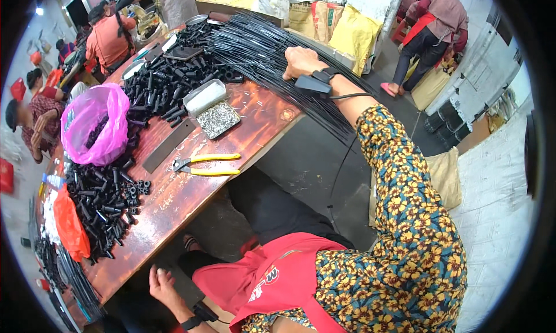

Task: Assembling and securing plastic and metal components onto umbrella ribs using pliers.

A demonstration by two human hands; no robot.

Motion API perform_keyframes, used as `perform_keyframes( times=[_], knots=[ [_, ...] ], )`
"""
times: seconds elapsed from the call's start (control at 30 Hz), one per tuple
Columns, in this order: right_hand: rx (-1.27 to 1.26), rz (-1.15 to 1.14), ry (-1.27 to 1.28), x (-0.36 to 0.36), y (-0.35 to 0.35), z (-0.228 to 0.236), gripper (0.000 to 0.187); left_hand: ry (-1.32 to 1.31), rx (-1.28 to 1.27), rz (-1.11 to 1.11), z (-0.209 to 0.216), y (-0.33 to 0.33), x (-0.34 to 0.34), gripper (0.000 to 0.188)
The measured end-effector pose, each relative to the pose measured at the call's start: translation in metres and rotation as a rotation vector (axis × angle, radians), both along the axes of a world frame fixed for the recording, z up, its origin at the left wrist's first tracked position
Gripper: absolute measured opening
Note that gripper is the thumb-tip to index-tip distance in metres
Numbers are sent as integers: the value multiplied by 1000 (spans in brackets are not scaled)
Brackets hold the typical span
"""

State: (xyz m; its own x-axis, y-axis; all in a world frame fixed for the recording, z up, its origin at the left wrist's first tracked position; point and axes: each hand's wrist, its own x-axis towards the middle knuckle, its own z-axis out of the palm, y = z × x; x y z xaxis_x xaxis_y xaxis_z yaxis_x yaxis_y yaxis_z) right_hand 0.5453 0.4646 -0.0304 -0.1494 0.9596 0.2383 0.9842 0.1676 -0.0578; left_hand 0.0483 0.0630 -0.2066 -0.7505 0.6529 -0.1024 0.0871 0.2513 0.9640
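Observation:
My right hand (pixel 302 63) reaches over a large bundle of thin black rods (pixel 255 38) at the far side of the table. Its fingers are curled closed among the rods; what lies between them is hidden. My left hand (pixel 162 284) hangs beside the near table edge, fingers loosely bent and apart, holding nothing I can see. Pliers with yellow handles (pixel 214 157) lie on the wooden table (pixel 174 202). Past them are a flat metal bar (pixel 169 146) and a clear box (pixel 204 97) beside a tray of small metal bits (pixel 218 119).
Black tubular parts (pixel 168 81) lie in heaps, with a pink plastic bag (pixel 95 124) between them. A red bag (pixel 70 223) rests at the left. Other people (pixel 110 40) sit far left; one person (pixel 431 34) bends at the far right. Sacks (pixel 356 34) stand behind the rods.

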Motion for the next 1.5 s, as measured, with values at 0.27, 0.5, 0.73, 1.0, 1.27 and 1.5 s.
perform_keyframes(
  times=[0.27,0.5,0.73,1.0,1.27,1.5],
  knots=[
    [-60,-42,1,7,25,-15,18,-70,96,-340,37,56,79,29],
    [121,46,123,15,27,4,26,-2,95,-458,84,73,91,32],
    [-126,73,482,12,50,30,24,-84,150,-663,117,118,115,29],
    [-73,176,530,-21,50,59,25,707,317,-818,125,195,184,41],
    [343,359,711,-45,89,76,27,1109,-35,-806,97,202,221,56],
    [1098,296,452,-52,117,103,33,1024,106,-1134,105,180,177,49]
  ],
)
